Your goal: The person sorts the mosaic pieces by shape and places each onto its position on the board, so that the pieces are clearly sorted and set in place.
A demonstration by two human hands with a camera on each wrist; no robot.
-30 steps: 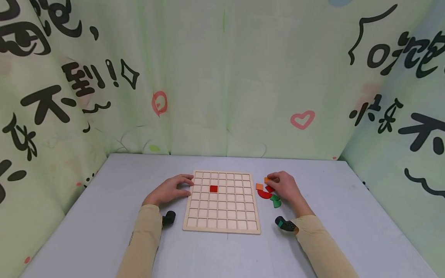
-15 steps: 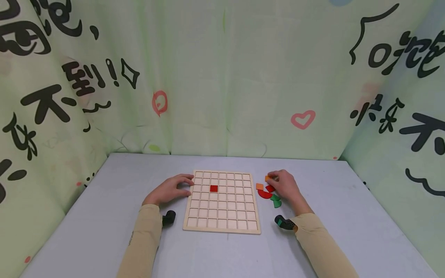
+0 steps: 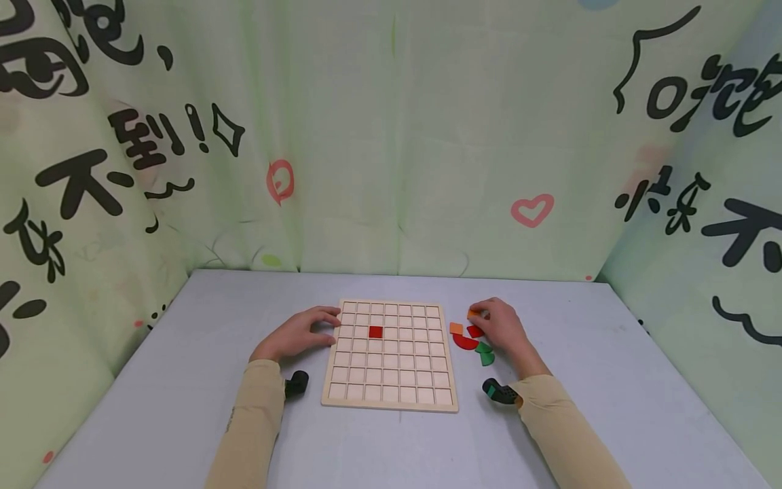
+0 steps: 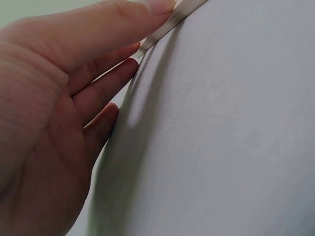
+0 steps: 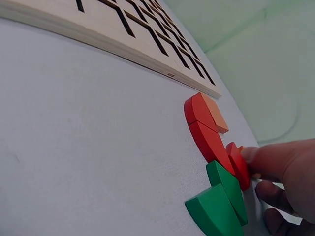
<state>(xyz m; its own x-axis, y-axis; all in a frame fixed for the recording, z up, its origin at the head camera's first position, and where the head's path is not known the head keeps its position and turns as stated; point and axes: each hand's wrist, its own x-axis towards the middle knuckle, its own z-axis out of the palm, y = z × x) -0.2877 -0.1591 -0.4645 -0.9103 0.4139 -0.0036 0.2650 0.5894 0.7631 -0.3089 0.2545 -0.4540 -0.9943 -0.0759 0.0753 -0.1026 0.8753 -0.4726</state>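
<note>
My left hand (image 3: 301, 331) rests at the left edge of a pale wooden grid board (image 3: 391, 408), fingertips and thumb touching its rim; in the left wrist view the fingers are lightly bent against that edge. A red square block (image 3: 375, 332) sits in one of the board's cells. Right of the board, my right hand (image 3: 502, 321) pinches a small orange block (image 3: 473, 314), mostly hidden behind the fingers. Just under those fingers lies a red piece (image 5: 238, 166). Close by are another orange block (image 3: 456, 329), curved red pieces (image 5: 209, 140) and green curved pieces (image 5: 216, 211).
The board and pieces lie on a white table (image 3: 391, 455). A light green curtain (image 3: 452, 149) with black lettering hangs behind and along both sides. Black devices (image 3: 501, 392) are strapped at both wrists, below the beige sleeves (image 3: 568, 428).
The right hand has shifted slightly away and to the right, and the orange block at its fingertips has moved right with it. The left hand and board have stayed put.
</note>
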